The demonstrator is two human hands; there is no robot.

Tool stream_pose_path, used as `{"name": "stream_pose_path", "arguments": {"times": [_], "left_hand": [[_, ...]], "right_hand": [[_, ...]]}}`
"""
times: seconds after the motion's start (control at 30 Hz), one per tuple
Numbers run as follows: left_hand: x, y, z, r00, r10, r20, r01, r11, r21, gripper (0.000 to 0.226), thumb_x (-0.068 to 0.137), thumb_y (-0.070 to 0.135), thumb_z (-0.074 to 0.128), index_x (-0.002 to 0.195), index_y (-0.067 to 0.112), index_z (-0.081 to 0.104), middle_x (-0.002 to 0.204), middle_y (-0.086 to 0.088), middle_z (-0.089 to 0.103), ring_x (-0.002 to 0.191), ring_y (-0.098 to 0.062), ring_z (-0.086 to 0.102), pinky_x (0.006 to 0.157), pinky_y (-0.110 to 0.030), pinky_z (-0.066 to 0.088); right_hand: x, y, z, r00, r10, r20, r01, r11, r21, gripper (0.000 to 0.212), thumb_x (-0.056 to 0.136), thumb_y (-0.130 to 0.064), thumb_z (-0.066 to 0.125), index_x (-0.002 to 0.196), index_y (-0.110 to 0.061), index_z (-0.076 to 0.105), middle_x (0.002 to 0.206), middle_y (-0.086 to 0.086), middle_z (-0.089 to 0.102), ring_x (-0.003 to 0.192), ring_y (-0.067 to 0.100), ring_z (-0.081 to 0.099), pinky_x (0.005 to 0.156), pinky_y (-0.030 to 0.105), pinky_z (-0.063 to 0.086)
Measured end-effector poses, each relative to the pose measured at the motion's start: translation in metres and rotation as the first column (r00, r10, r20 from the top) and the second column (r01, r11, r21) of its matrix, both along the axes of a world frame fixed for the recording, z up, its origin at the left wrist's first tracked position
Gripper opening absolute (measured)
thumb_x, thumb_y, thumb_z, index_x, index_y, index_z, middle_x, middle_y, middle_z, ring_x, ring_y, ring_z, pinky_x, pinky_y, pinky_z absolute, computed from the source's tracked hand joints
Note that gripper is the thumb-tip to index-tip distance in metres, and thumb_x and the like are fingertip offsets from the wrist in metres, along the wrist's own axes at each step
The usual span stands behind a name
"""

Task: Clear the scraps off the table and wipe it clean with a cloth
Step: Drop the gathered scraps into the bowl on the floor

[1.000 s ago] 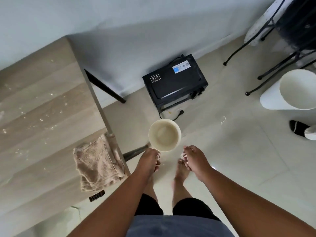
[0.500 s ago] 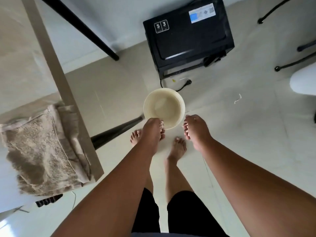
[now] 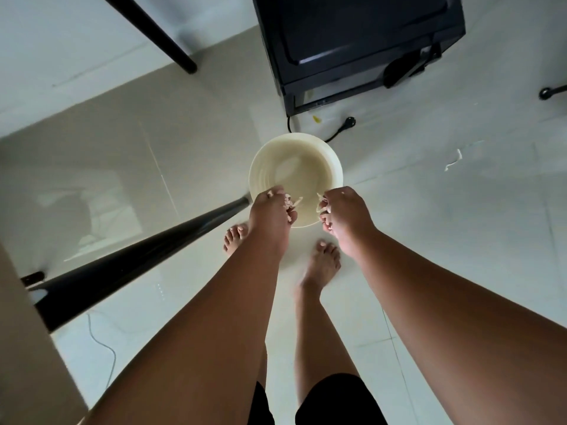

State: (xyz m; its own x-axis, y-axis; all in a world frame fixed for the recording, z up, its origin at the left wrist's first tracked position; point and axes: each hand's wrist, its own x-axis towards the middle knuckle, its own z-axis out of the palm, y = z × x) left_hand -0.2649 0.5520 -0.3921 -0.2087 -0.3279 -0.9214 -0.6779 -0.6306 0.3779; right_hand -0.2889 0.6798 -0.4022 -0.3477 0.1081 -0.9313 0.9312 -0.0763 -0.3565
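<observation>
On the tiled floor (image 3: 460, 240), a pale bin (image 3: 296, 167) beside a black appliance (image 3: 352, 41).

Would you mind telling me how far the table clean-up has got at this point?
Done: pale scraps have been gathered into both hands. In hand: the left hand and right hand hold scraps in a curled grip above the round cream plastic bucket on the floor. Left: dropping them in and the cloth wipe; neither tabletop nor cloth is in view. One stray scrap lies on the white tiles.

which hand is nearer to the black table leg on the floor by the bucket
Left. The left hand is over the bucket rim just beside the table leg foot; the right hand is across the bucket, farther away.
</observation>
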Motion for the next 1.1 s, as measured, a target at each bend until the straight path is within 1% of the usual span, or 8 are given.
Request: {"name": "stream_pose_path", "arguments": {"times": [0.37, 0.57, 0.77, 0.8, 0.83, 0.87, 0.9, 1.1], "left_hand": [[-0.009, -0.001, -0.015, 0.99, 0.131, -0.05, -0.132, 0.991, 0.0, 0.022, 0.094, -0.007, 0.054, 0.106, 0.011, 0.057, 0.088, -0.01, 0.06, 0.068, -0.018, 0.058, 0.063, -0.026, 0.055], [-0.009, -0.001, -0.022, 0.994, 0.103, -0.042, -0.104, 0.994, -0.032, 0.04, 0.095, -0.007, 0.055, 0.131, 0.008, 0.054, 0.103, -0.01, 0.057, 0.087, -0.021, 0.063, 0.091, -0.038, 0.06], [-0.007, 0.0, -0.022, 0.989, 0.137, -0.055, -0.138, 0.99, -0.008, 0.053, 0.096, -0.006, 0.055, 0.145, 0.011, 0.043, 0.122, -0.02, 0.057, 0.116, -0.034, 0.064, 0.099, -0.044, 0.057], [-0.006, 0.0, -0.022, 0.99, 0.132, -0.057, -0.132, 0.991, -0.002, 0.053, 0.096, -0.006, 0.054, 0.145, 0.01, 0.042, 0.116, -0.019, 0.059, 0.114, -0.033, 0.064, 0.101, -0.046, 0.056], [-0.005, 0.0, -0.022, 0.991, 0.123, -0.058, -0.123, 0.992, 0.001, 0.052, 0.096, -0.005, 0.054, 0.145, 0.009, 0.042, 0.108, -0.016, 0.059, 0.108, -0.03, 0.063, 0.101, -0.046, 0.056], [-0.004, -0.001, -0.022, 0.992, 0.109, -0.059, -0.109, 0.994, 0.002, 0.051, 0.096, -0.004, 0.053, 0.145, 0.006, 0.043, 0.102, -0.013, 0.058, 0.103, -0.029, 0.061, 0.1, -0.047, 0.056], [-0.003, -0.002, -0.022, 0.994, 0.094, -0.057, -0.094, 0.996, 0.003, 0.05, 0.097, -0.002, 0.053, 0.146, 0.004, 0.043, 0.101, -0.011, 0.057, 0.102, -0.028, 0.06, 0.099, -0.046, 0.057], [0.003, -0.001, -0.006, 0.995, 0.086, -0.057, -0.085, 0.996, 0.019, 0.047, 0.097, 0.005, 0.055, 0.144, 0.005, 0.047, 0.11, -0.007, 0.058, 0.11, -0.027, 0.063, 0.088, -0.04, 0.06]], "right_hand": [[-0.004, -0.009, -0.02, 0.997, -0.038, -0.064, 0.035, 0.998, -0.044, 0.026, 0.09, 0.001, 0.041, 0.077, -0.02, 0.05, 0.069, 0.005, 0.043, 0.057, 0.017, 0.038, 0.056, 0.027, 0.03], [-0.005, -0.011, -0.026, 0.997, -0.041, -0.06, 0.035, 0.995, -0.093, 0.021, 0.091, 0.008, 0.048, 0.101, -0.008, 0.058, 0.095, 0.014, 0.058, 0.077, 0.026, 0.059, 0.073, 0.033, 0.063], [-0.007, -0.012, -0.023, 0.995, -0.097, -0.027, 0.092, 0.987, -0.134, 0.05, 0.093, -0.001, 0.06, 0.138, -0.018, 0.049, 0.113, 0.015, 0.063, 0.096, 0.026, 0.072, 0.082, 0.037, 0.064], [-0.007, -0.012, -0.021, 0.994, -0.108, -0.022, 0.104, 0.984, -0.143, 0.048, 0.093, 0.0, 0.059, 0.136, -0.02, 0.049, 0.111, 0.019, 0.063, 0.122, 0.035, 0.061, 0.082, 0.036, 0.063], [-0.006, -0.012, -0.021, 0.994, -0.109, -0.022, 0.104, 0.984, -0.146, 0.049, 0.093, -0.001, 0.058, 0.137, -0.021, 0.049, 0.107, 0.019, 0.062, 0.09, 0.009, 0.037, 0.081, 0.035, 0.063], [-0.005, -0.011, -0.021, 0.995, -0.097, -0.027, 0.092, 0.986, -0.143, 0.045, 0.094, -0.002, 0.057, 0.133, -0.024, 0.051, 0.105, 0.017, 0.064, 0.091, 0.023, 0.073, 0.079, 0.033, 0.064], [-0.005, -0.009, -0.021, 0.996, -0.086, -0.03, 0.082, 0.987, -0.136, 0.039, 0.096, -0.004, 0.056, 0.126, -0.028, 0.052, 0.103, 0.013, 0.065, 0.109, 0.025, 0.069, 0.075, 0.031, 0.065], [-0.003, 0.002, -0.016, 0.997, -0.059, -0.04, 0.053, 0.99, -0.134, 0.043, 0.101, -0.009, 0.055, 0.142, -0.016, 0.051, 0.096, 0.0, 0.067, 0.072, 0.004, 0.075, 0.07, 0.032, 0.065]]}}
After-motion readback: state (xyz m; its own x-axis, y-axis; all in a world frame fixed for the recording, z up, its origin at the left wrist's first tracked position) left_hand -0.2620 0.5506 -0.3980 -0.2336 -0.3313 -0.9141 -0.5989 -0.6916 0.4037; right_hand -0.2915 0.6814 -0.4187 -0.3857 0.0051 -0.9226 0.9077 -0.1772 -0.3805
